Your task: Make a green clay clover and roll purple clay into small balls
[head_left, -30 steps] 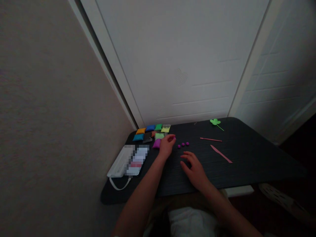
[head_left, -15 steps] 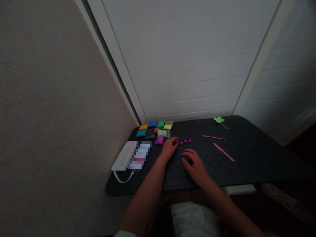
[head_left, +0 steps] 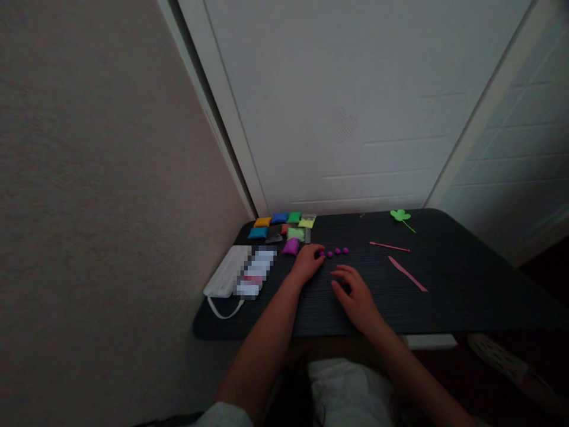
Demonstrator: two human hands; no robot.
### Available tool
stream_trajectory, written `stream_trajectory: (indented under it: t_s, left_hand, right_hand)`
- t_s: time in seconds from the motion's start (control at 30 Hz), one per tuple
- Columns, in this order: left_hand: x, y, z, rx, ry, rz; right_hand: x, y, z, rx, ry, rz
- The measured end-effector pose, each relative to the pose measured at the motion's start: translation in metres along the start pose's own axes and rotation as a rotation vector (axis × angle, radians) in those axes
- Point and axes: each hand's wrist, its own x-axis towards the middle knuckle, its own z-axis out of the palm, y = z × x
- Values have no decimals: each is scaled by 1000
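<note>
Small purple clay balls (head_left: pixel 338 251), several of them, lie in a short row on the dark table. My left hand (head_left: pixel 307 262) is at the left end of this row, its thumb and index finger closed around the leftmost ball (head_left: pixel 322 254). Just left of that hand is a puffy purple packet (head_left: pixel 291 247). My right hand (head_left: pixel 355 295) hovers or rests in front of the row, its fingers curved and apart with nothing between them.
Colourful clay packets (head_left: pixel 280 217) cluster at the table's (head_left: pixel 462 273) back left. A pixelated phone (head_left: pixel 255 273) and white power bank (head_left: pixel 228 271) with a cable (head_left: pixel 226 317) lie left. Rightward are a pink knife (head_left: pixel 406 273), a thin pink stick (head_left: pixel 390 247) and a green clover-shaped piece (head_left: pixel 400 215).
The view has shifted slightly, so everything sits a little differently in the picture. Both hands keep nearly the same pose and place beside the balls.
</note>
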Motion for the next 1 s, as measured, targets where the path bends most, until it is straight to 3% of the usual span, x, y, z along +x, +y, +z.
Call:
stream_trajectory:
  t_s: [0.47,1.0]
  left_hand:
    - [-1,1,0,22,7,54]
    - [-2,5,-1,32,-5,22]
  right_hand:
    - [1,0,-1,2,3,-5]
    - [1,-2,-1,32,22,-10]
